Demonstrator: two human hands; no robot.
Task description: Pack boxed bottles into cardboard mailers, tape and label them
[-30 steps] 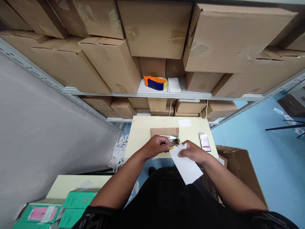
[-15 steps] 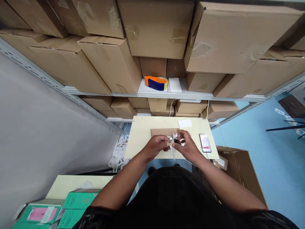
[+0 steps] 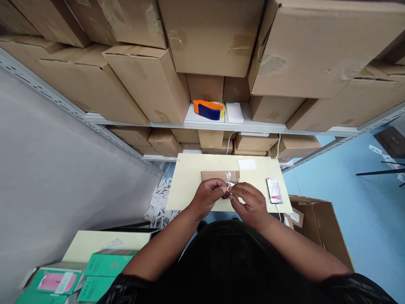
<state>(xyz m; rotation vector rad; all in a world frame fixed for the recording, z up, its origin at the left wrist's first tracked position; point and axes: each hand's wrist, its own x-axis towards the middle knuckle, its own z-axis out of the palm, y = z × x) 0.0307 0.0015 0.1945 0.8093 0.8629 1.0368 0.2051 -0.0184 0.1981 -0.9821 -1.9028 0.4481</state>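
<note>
My left hand [image 3: 209,196] and my right hand [image 3: 248,202] meet over a pale yellow table [image 3: 190,181], fingers pinched together on a small clear plastic packet [image 3: 230,184] with a yellow bit at its edge. Just behind the hands a flat brown cardboard piece [image 3: 215,175] lies on the table. The packet's contents are too small to make out.
A phone [image 3: 274,191] on a white cable lies at the table's right; a white slip [image 3: 247,164] at its back. Metal shelving [image 3: 221,126] stacked with cardboard boxes holds a tape dispenser [image 3: 209,109]. An open carton [image 3: 319,223] stands at right, green boxes [image 3: 76,280] lower left, paper strips [image 3: 156,207] on the floor.
The large white sheet my right hand held a second ago is no longer in view. Both hands have closed in together on the small packet.
</note>
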